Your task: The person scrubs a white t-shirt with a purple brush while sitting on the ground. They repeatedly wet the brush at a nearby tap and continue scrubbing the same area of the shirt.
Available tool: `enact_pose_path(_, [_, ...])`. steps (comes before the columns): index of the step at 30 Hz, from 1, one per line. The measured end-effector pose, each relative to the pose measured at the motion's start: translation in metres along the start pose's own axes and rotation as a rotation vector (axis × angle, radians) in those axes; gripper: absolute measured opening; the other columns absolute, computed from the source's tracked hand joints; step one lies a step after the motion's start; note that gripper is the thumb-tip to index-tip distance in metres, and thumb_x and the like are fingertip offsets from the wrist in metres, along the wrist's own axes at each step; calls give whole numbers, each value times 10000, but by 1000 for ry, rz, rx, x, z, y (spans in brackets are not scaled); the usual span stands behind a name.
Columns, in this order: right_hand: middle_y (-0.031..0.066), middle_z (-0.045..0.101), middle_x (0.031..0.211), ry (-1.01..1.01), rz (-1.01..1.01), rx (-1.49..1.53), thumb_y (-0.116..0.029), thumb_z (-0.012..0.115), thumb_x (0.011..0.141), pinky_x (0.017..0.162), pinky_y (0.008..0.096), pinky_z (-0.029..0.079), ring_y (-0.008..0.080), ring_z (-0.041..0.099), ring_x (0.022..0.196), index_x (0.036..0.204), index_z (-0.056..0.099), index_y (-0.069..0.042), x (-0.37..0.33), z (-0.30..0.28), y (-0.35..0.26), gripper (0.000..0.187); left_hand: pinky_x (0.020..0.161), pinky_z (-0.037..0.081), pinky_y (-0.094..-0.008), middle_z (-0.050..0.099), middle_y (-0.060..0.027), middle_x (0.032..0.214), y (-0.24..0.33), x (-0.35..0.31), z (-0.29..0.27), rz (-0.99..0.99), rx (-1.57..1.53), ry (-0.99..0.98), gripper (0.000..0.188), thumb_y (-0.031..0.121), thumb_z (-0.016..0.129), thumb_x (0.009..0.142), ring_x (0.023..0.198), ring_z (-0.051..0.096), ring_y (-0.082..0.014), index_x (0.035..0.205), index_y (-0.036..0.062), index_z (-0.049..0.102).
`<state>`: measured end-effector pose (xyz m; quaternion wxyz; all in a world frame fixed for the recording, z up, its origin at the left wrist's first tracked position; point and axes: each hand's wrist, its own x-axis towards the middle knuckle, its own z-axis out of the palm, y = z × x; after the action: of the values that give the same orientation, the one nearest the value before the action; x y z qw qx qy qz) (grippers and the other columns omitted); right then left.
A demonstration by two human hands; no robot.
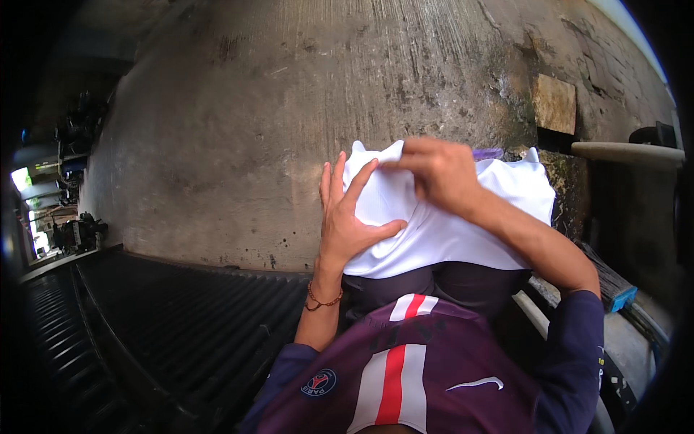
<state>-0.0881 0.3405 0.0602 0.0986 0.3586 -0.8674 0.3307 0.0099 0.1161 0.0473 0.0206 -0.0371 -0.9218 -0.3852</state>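
Observation:
A smooth white cloth [473, 242], perhaps a garment, is spread over my lap and dark trousers. My left hand [345, 220] lies along its left side, fingers spread and thumb stretched out over the fabric. At the far edge my right hand [442, 173] is closed, its fingertips pinching near a raised fold of the cloth; it is slightly blurred, and anything small between the fingers is hidden. A bit of purple material [487, 153] shows behind the cloth, beside my right wrist.
Stained concrete floor [231, 159] stretches ahead. Black ribbed shutter-like metal [195, 325] is at lower left, with parked motorcycles [78, 230] farther left. A square slab [554, 103] and a pale rounded ledge [625, 151] are at right, above a bundle of thin sticks with a blue end [620, 298].

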Motion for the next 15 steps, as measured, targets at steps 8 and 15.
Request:
enact_pose_path(8, [-13, 675, 836, -41, 37, 49, -1, 767, 687, 622, 406, 593, 247, 725, 780, 1128, 895, -300, -11, -7, 0, 548, 1317, 287, -688, 338, -275, 1775, -8, 1, 3, 22, 20, -3, 1177, 446, 1069, 562, 1639, 240, -571, 1631, 293, 598])
enact_pose_path(15, [-16, 722, 894, -76, 16, 43, -87, 805, 702, 663, 386, 608, 247, 749, 839, 1140, 891, -292, -9, 1, 0, 492, 1318, 292, -674, 328, -267, 1779, -1, 1, 3, 4, 4, -10, 1179, 438, 1075, 559, 1633, 241, -567, 1628, 296, 599])
